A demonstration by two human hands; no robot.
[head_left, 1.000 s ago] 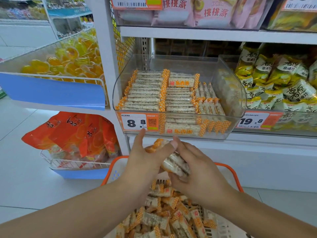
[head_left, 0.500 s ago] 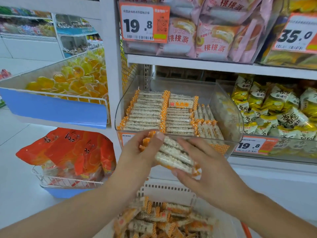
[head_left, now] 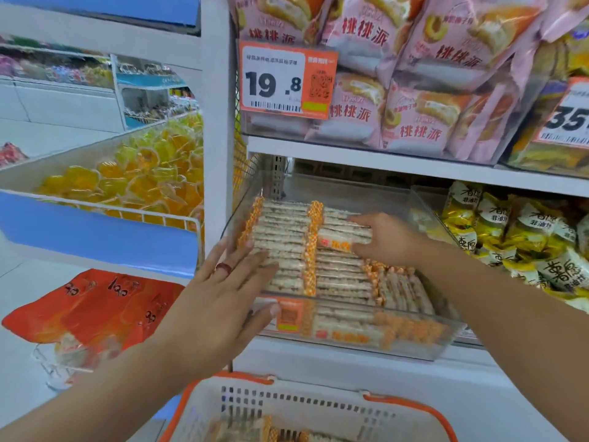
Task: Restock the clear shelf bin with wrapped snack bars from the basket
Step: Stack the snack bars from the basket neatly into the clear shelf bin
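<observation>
- Head view: a person's right hand [head_left: 387, 240] reaches into the clear shelf bin [head_left: 424, 342], thumb and fingers curled round a small stack of wrapped snack bars [head_left: 345, 236] and setting it down on the middle row.
- Head view: the left hand [head_left: 220, 295] lies flat with straight, spread fingers [head_left: 255, 258] pressing on the left row of bars; it holds nothing, and its thumb rests against the bin's front wall.
- Head view: stocked rows run away from the fingertips toward the back of the bin, with one more row just right of the right hand's wrist.
- Head view: the basket [head_left: 411, 406] sits below both wrists, a few bars visible inside.
- The placing step appears to be in hand. The next move likely calls for letting go, squaring the stack and reaching down to the basket again.
</observation>
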